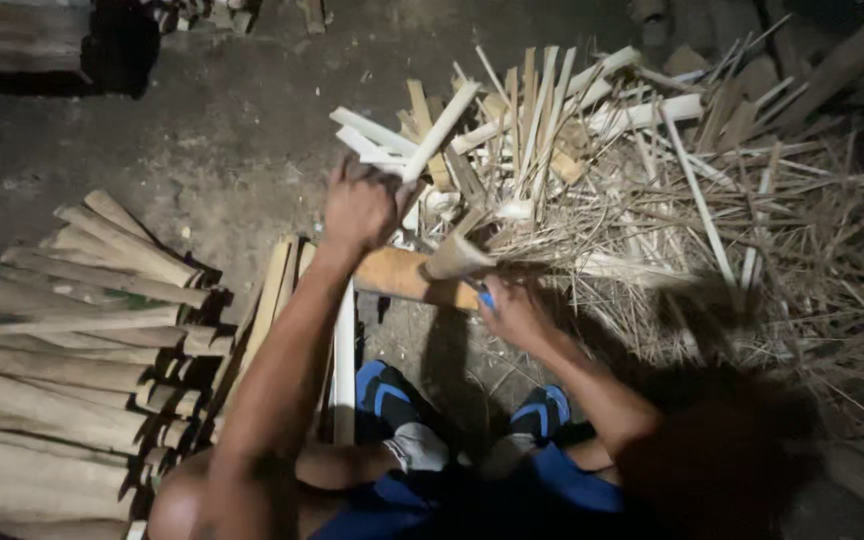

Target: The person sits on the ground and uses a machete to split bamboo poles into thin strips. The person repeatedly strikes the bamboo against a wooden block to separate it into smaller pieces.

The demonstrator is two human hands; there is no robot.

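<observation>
My left hand (357,207) is raised and shut on a pale split bamboo strip (439,132) that slants up to the right. Lower and to the right, my right hand (513,312) grips a blade tool with a blue handle (485,298); its broad blade (457,256) points up towards the strip. Under both hands lies a tan wooden block (399,274). My feet in blue sandals (380,392) rest on the dirt floor below it.
A stack of thick bamboo pieces (72,340) lies at the left. A few flat slats (270,300) lean beside my left arm. A heap of pale strips and thin shavings (672,200) spreads across the right. Dark dirt floor (222,120) lies beyond.
</observation>
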